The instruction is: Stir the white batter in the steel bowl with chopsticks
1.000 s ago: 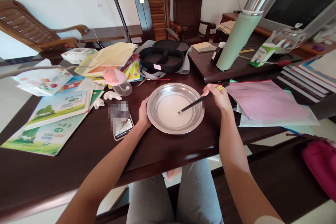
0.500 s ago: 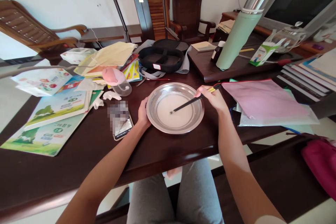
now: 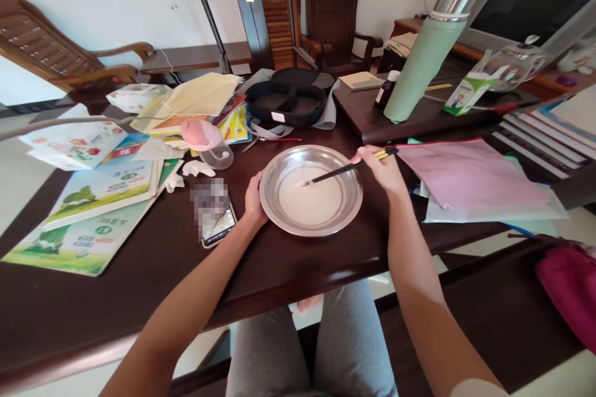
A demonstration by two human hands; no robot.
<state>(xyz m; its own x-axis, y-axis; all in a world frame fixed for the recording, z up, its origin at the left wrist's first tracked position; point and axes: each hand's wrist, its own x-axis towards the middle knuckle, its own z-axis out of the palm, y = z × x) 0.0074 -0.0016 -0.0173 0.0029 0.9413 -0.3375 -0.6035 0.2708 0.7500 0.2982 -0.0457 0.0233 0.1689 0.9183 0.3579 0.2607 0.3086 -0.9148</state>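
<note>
A shallow metal dish (image 3: 279, 220) with a thin white liquid in it sits on the dark wooden table (image 3: 288, 267) in front of me. My left hand (image 3: 254, 201) rests against the dish's left rim, fingers curled on it. My right hand (image 3: 380, 169) is closed on a pair of dark chopsticks (image 3: 347, 169) at the dish's right edge. Their tips dip into the white liquid near the middle, toward the far side.
A phone (image 3: 218, 226) lies just left of my left hand. Books (image 3: 100, 189), papers and a pink-lidded cup (image 3: 207, 142) crowd the left. A black case (image 3: 286, 102) sits behind the dish. Right: a green flask (image 3: 421, 62), a pink folder (image 3: 470, 177), stacked books.
The chopstick tips have swept from the dish's right-centre to the left and then toward its far side. My right hand shifted slightly with them. My left hand stayed on the rim.
</note>
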